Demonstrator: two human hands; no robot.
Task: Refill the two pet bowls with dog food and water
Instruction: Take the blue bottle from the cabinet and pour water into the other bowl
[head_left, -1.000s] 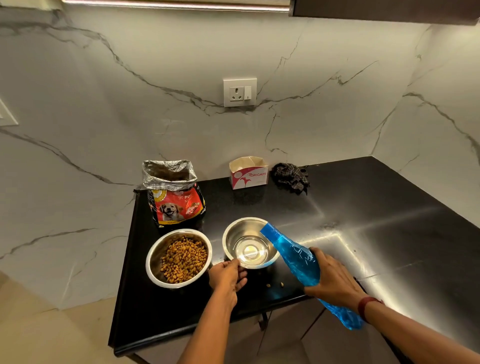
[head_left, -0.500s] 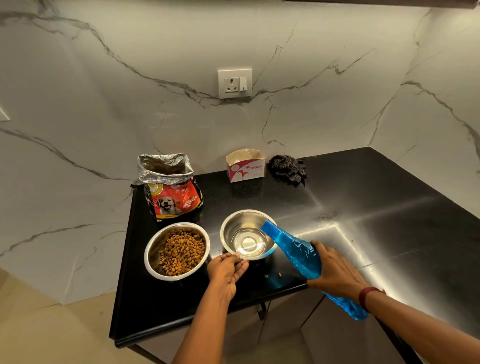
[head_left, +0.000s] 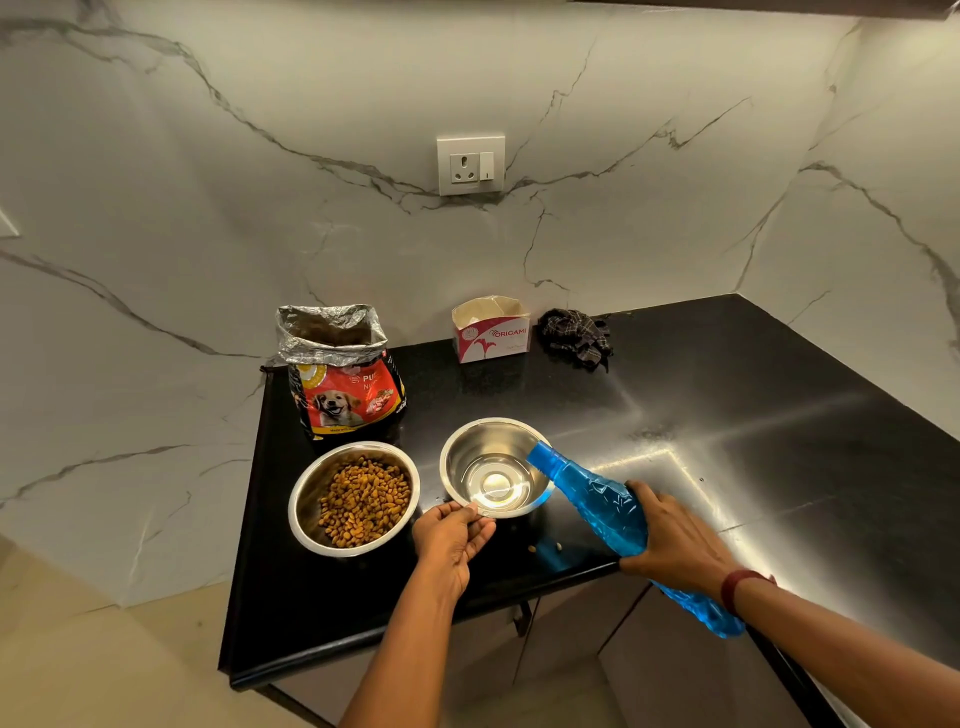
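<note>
At mid-frame, a little water is seen in the water bowl. Its near rim is pinched by the left hand, likely to stop it sliding. The blue bottle is gripped by the right hand and tipped over the rim for pouring. Left of it, the food bowl is already filled. No stream can be made out.

Blue bottle mid-body hidden under right hand, base partly behind red wristband; flow at its mouth not resolvable; dog food bag lettering broken by folds, unreadable; two specks at lower centre too small to identify; black counter cut off at right edge.
</note>
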